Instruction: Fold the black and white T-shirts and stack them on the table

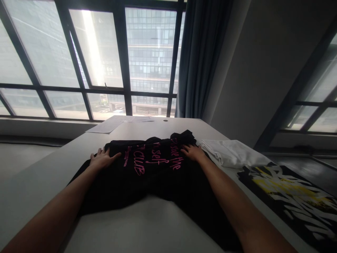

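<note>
Black garment: near-right part runs off bottom edge, partly hidden under right forearm. Small pink lettering on it too fine to read. Right of garment, patterned cloth cut by right edge. Beyond garment, papers; contents unreadable.

Black garment, pink lettering, far edge rumpled, spread on white table

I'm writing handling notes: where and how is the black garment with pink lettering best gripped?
Likely by the bunched folds at the far right of the black garment, pinched from above and from the right. They rise above the white table, while the printed middle lies flatter; the right hand rests beside them.
</note>
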Demonstrator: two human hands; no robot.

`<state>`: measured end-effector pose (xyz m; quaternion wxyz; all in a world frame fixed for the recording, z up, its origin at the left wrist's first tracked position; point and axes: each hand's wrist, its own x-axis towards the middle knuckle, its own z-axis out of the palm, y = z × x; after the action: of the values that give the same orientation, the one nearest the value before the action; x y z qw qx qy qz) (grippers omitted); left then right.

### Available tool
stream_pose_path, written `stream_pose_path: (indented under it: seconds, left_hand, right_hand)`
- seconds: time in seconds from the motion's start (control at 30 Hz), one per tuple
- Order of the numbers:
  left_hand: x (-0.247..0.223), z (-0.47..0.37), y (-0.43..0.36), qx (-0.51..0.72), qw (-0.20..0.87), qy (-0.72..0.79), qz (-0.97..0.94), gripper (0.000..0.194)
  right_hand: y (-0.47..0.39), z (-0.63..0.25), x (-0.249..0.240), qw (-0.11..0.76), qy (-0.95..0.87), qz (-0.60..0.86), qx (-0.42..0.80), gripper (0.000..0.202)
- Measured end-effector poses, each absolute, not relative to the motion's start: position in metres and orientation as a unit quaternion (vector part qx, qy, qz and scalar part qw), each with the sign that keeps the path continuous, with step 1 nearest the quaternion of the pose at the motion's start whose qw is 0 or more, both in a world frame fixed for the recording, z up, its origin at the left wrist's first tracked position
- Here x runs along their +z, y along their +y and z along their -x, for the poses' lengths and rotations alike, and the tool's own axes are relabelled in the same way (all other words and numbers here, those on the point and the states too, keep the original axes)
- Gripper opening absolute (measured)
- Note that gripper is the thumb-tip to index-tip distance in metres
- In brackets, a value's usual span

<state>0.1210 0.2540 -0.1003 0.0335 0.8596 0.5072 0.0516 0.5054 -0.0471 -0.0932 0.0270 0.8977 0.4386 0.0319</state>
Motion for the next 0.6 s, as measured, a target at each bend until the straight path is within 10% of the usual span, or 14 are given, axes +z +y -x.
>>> stream_pose_path:
  seconds: [0.2, 0.4, 0.6]
  left_hand:
    - [-0.088, -0.101, 0.211, 0.067, -0.048, 0.451, -0.889, 0.077]
    - [-0.076, -0.047, 0.181, 0.027, 0.054, 0.369, -0.927, 0.092]
    - [-0.057, 0.025, 0.153, -0.067, 0.216, 0.200, -0.953, 0.079]
  right_hand:
    - [-0.081, -0.450, -0.079, 0.070, 0.446, -0.888, 0.088, 0.051]
    - [-0.147, -0.396, -0.055, -0.005, 0.533, -0.842, 0.082, 0.041]
    - [-0.211, -0.339, -0.020, -0.065, 0.553, -0.809, -0.187, 0.057]
